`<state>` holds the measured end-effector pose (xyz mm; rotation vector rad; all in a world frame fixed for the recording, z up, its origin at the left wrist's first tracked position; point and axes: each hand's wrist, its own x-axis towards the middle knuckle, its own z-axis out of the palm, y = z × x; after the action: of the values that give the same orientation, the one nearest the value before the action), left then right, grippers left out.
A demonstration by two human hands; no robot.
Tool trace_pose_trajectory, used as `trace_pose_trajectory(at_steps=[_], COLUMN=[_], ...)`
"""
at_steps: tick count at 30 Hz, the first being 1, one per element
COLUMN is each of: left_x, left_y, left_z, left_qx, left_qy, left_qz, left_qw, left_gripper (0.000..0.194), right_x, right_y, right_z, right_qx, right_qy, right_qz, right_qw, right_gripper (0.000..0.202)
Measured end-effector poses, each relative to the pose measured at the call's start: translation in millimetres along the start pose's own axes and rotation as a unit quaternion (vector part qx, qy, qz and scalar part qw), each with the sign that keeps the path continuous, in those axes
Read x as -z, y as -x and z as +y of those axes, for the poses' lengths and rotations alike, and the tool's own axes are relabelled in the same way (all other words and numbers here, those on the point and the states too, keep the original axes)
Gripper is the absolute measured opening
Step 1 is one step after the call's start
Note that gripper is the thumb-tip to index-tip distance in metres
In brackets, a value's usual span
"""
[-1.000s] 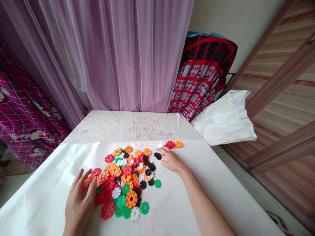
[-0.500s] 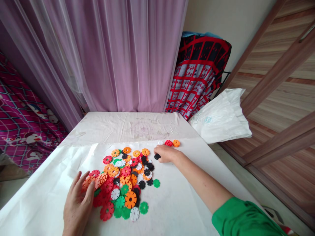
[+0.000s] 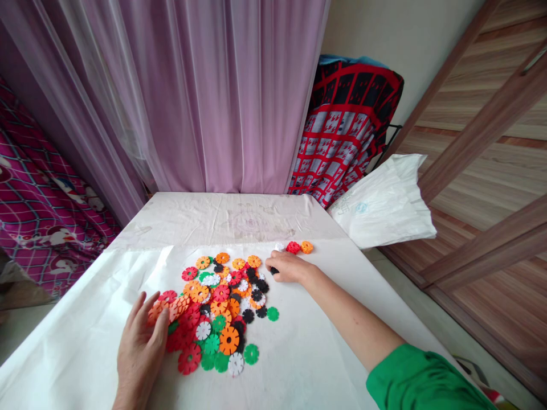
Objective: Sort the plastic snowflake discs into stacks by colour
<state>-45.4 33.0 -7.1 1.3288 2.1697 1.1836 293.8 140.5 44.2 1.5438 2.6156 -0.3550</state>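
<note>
A heap of notched plastic snowflake discs (image 3: 221, 293) in red, orange, green, white and black lies on the white-covered table. My left hand (image 3: 141, 347) rests at the heap's left edge. Its thumb and fingers are apart, around some orange discs (image 3: 179, 306); whether it touches them I cannot tell. Beyond the heap's far right side, my right hand (image 3: 287, 266) has its fingers closed on a black disc (image 3: 274, 271), mostly covered by them. Just past that hand sit a white disc (image 3: 279, 246), partly hidden, a red disc (image 3: 293, 247) and an orange disc (image 3: 306, 247) in a row.
A white bag (image 3: 384, 205) hangs over the table's right edge. Behind the table (image 3: 342, 341) hangs a purple curtain (image 3: 222, 102), with a red patterned cloth (image 3: 337, 131) beside it. Wooden cupboard doors (image 3: 482, 171) stand at the right, a magenta patterned cloth (image 3: 47, 210) at the left.
The view has shifted slightly. My left hand has edged a little to the right. My right hand stays almost in place, and less of the black disc shows under its fingers.
</note>
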Motion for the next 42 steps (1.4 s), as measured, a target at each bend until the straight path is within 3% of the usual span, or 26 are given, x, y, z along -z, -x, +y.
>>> trace_pose_trajectory(at_steps=[3,7,11,14,20,28,34,39,42], left_x=[0.1,-0.1,-1.4,-2.7,-3.9,-2.1,-0.4,-0.1,0.3], left_y=[0.0,0.2,-0.3,-0.9,-1.0,0.9,1.1,1.6,1.8], left_z=[1.7,1.8,-1.8,-5.4,-7.8,-1.8,1.5,1.9,2.4], left_qx=[-0.003,-0.008,-0.017,-0.028,-0.033,-0.020,-0.021,-0.014,-0.012], left_qy=[0.001,0.010,0.016,0.016,0.019,0.026,0.016,0.010,0.010], left_qz=[-0.001,0.004,0.007,0.010,0.015,0.012,0.005,0.004,0.004], left_qw=[1.000,1.000,1.000,0.999,0.999,0.999,1.000,1.000,1.000], left_gripper=[0.060,0.058,0.056,0.056,0.054,0.052,0.055,0.056,0.055], right_x=[0.8,-1.9,-12.1,-32.7,-73.0,-69.9,-80.1,-83.0,-83.4], right_y=[1.0,7.6,24.3,36.1,36.0,28.4,27.7,31.3,28.3], right_z=[-3.0,-4.9,-12.3,-25.1,-43.1,-51.1,-49.5,-26.0,-16.7], right_qx=[-0.009,-0.038,-0.068,-0.086,-0.142,-0.173,-0.209,-0.264,-0.272], right_qy=[0.009,-0.002,-0.055,-0.128,-0.205,-0.202,-0.274,-0.295,-0.263], right_qz=[-0.018,0.006,0.131,0.202,0.209,0.218,0.267,0.410,0.432], right_qw=[1.000,0.999,0.988,0.967,0.946,0.939,0.900,0.822,0.819], right_gripper=[0.025,0.027,0.029,0.024,0.033,0.025,0.024,0.029,0.028])
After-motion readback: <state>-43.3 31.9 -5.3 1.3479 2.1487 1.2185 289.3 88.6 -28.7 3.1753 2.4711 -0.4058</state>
